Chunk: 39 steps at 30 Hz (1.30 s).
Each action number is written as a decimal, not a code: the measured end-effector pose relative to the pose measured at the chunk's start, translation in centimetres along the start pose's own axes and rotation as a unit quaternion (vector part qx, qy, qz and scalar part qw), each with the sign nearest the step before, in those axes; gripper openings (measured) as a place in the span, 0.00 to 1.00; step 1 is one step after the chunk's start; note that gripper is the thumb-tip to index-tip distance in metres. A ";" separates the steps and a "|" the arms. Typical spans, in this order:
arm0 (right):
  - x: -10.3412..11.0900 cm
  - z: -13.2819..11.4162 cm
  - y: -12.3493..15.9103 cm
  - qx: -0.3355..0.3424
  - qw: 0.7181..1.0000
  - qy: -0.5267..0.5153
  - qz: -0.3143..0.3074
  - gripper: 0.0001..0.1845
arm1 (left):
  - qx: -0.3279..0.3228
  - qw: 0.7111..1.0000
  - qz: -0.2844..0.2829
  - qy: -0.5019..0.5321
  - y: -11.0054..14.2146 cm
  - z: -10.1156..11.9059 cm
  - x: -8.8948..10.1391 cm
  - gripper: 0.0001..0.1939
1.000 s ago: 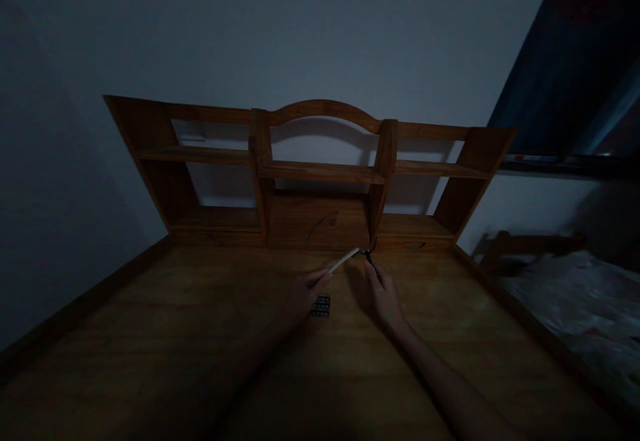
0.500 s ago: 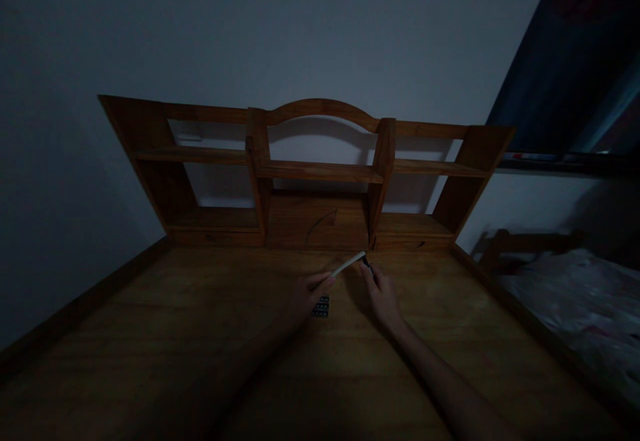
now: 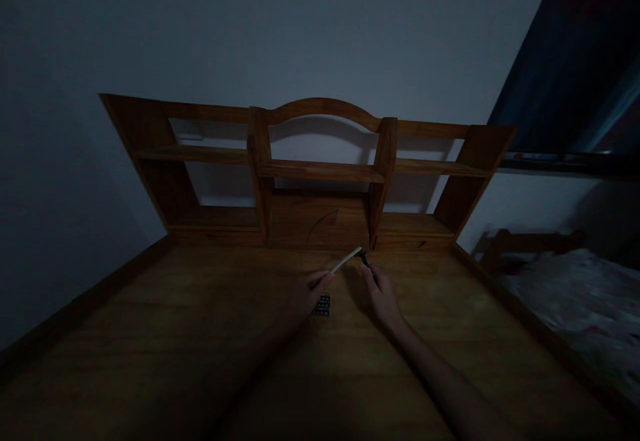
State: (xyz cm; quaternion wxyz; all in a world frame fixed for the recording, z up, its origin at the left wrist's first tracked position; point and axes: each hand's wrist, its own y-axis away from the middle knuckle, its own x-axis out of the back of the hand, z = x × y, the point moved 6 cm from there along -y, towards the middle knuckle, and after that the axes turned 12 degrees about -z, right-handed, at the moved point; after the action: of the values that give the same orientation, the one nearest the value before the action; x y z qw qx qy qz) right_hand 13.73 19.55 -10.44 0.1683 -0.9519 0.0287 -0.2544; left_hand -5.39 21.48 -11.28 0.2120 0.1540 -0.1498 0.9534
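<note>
Left fingers pinched tight on the near end of a slim pale stick, and that's the left hand! Right fingers clamped around a small black tool, there in the right hand. The stick slants far and right, its tip right at the tool's head; contact is too dim to call. Just beside the left hand, a dark gridded block lies on the wooden desk. Far side: a wooden shelf unit.
</note>
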 end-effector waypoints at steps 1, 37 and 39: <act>0.0 0.0 0.0 0.003 1.000 -0.002 -0.002 0.23 | 0.002 1.000 0.003 -0.004 -0.1 -0.2 0.0 0.21; 0.3 -0.4 0.2 0.003 1.000 0.026 0.016 0.22 | -0.002 1.000 0.009 0.007 0.0 -0.3 0.0 0.22; 0.3 -0.4 0.3 0.004 1.000 0.026 0.015 0.23 | -0.003 1.000 0.003 -0.004 -0.1 -0.3 0.0 0.22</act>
State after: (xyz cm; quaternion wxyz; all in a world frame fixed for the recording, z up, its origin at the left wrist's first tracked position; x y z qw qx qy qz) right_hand 13.76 19.14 -10.08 0.1755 -0.9437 0.0466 -0.2765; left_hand -5.37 21.63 -11.52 0.2092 0.1570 -0.1535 0.9529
